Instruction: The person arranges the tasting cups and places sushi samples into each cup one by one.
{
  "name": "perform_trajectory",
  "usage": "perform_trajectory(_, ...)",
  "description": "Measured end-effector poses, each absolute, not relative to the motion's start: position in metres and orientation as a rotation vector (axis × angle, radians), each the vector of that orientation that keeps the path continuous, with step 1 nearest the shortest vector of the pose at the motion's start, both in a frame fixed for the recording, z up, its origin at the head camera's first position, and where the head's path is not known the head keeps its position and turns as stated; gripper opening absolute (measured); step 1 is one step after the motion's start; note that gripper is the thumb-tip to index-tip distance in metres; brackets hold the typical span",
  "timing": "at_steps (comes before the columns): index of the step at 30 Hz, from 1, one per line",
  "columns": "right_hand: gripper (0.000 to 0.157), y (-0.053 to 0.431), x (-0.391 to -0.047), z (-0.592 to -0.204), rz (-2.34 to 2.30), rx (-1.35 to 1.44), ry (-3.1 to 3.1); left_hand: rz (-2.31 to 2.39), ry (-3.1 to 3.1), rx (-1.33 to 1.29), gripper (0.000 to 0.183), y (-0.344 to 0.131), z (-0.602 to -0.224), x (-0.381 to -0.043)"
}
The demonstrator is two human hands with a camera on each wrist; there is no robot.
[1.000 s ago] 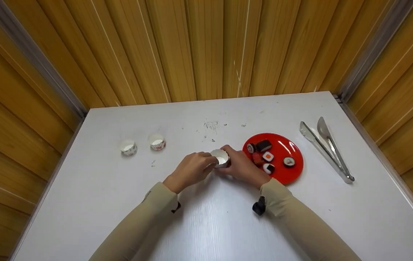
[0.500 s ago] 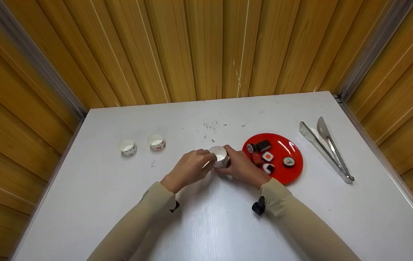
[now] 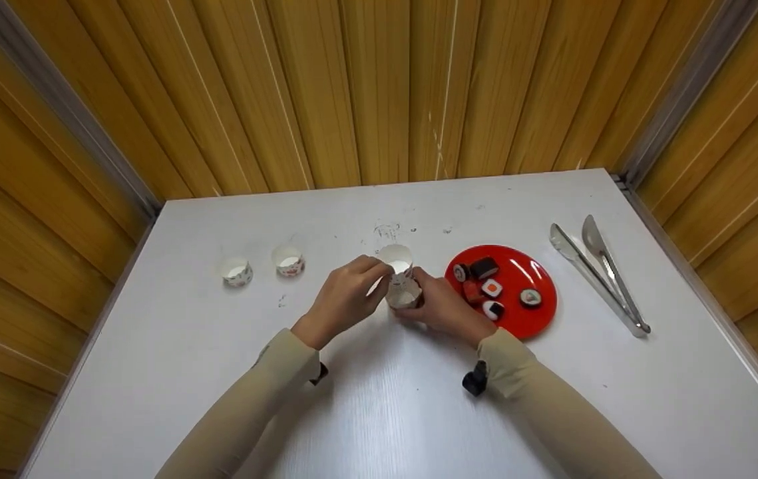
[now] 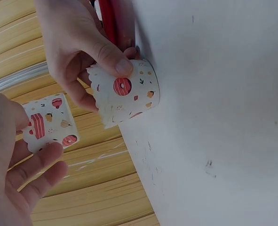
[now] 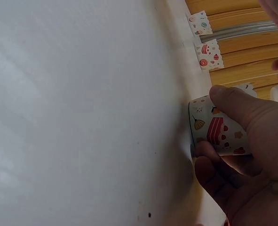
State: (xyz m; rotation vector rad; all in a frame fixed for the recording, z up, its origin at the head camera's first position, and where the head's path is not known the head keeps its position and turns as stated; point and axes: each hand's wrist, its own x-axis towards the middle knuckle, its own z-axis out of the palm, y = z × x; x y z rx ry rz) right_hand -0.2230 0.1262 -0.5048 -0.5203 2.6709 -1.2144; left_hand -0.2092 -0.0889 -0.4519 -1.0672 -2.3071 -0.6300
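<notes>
My left hand (image 3: 351,291) pinches the rim of a white paper baking cup (image 3: 397,258), raised over a second baking cup (image 3: 404,296). My right hand (image 3: 448,306) grips that second cup around its side, low at the table. In the left wrist view, the left hand's cup (image 4: 49,122) and the right hand's cup (image 4: 129,92) are apart, both printed with cakes and doughnuts. The right wrist view shows my thumb across the gripped cup (image 5: 218,125), with fingers below it.
Two more baking cups, one farther left (image 3: 237,273) and one nearer (image 3: 288,261), stand on the white table (image 3: 379,426). To the right, a red plate (image 3: 518,322) bears several toy sushi pieces. Metal tongs (image 3: 593,236) lie beyond it. Wooden-slat walls (image 3: 379,93) surround the back and sides.
The two cups were nested in my hands. My left hand has drawn one up and away from the other, which my right hand keeps in about the same place.
</notes>
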Motion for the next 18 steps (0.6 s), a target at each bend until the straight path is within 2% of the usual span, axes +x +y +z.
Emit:
perform_trajectory(7, 0.056, 0.126, -0.223, -0.506, -1.225, -0.555, 2.685, -0.586, -2.311, -0.984, 0.012, -0.098, -0.448, -0.218)
perform_trajectory(18, 0.057, 0.125, -0.224, -0.504, -1.184, -0.541, 2.675, -0.579, -2.470, -0.815, 0.015, -0.122, -0.461, -0.237)
